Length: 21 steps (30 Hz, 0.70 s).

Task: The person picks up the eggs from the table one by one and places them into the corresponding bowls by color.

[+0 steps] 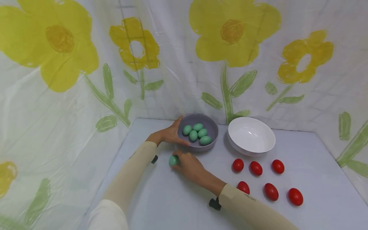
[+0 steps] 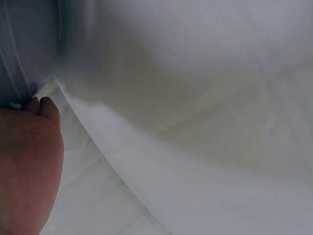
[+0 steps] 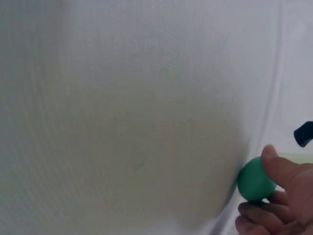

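A green egg [image 1: 173,160] is pinched between the thumb and fingers of my right hand [image 1: 190,166], low over the table in front of the grey-purple bowl [image 1: 213,124]. In the right wrist view the same egg [image 3: 256,180] shows between thumb and curled fingers, close to the white table surface. My left hand [image 1: 171,132] holds the bowl's left side, thumb along the front and fingers toward the back. Several green eggs [image 1: 193,135] lie inside this bowl. The left wrist view shows part of the left hand [image 2: 29,161] against the bowl's outer wall [image 2: 29,44].
Right of the grey-purple bowl stands a white bowl [image 1: 250,135]. Several red eggs [image 1: 271,191] lie spread on the white table [image 1: 161,198] in front of it; the right forearm partly covers one [image 1: 243,187]. A flower-patterned curtain [image 1: 178,80] hangs behind the table.
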Each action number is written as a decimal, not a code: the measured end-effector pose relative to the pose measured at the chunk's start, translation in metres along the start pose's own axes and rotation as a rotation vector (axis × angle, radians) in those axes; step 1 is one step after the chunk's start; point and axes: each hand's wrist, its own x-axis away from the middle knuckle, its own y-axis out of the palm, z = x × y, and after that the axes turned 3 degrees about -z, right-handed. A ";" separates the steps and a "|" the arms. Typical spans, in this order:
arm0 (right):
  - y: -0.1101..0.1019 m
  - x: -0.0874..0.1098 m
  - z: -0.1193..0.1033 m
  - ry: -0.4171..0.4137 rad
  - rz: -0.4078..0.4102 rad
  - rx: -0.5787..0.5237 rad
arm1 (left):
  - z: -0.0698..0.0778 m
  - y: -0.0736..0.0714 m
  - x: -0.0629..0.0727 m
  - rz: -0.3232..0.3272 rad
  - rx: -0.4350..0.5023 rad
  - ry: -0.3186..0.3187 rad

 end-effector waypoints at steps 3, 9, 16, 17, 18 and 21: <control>-0.001 0.000 0.003 -0.006 -0.008 -0.029 | 0.001 0.000 0.000 -0.001 -0.009 -0.012; -0.010 0.007 0.005 -0.036 -0.019 -0.054 | 0.001 0.000 -0.001 -0.002 -0.018 -0.005; -0.052 0.026 -0.001 -0.074 -0.029 -0.074 | 0.001 -0.001 -0.002 0.000 -0.026 0.016; -0.059 0.028 -0.001 -0.085 -0.026 -0.071 | 0.001 -0.001 -0.002 -0.002 -0.024 0.018; -0.067 0.029 0.000 -0.094 -0.021 -0.066 | 0.001 -0.001 -0.002 -0.004 -0.019 0.018; -0.091 0.029 0.001 -0.101 0.014 -0.066 | 0.000 -0.002 -0.002 -0.012 -0.011 0.023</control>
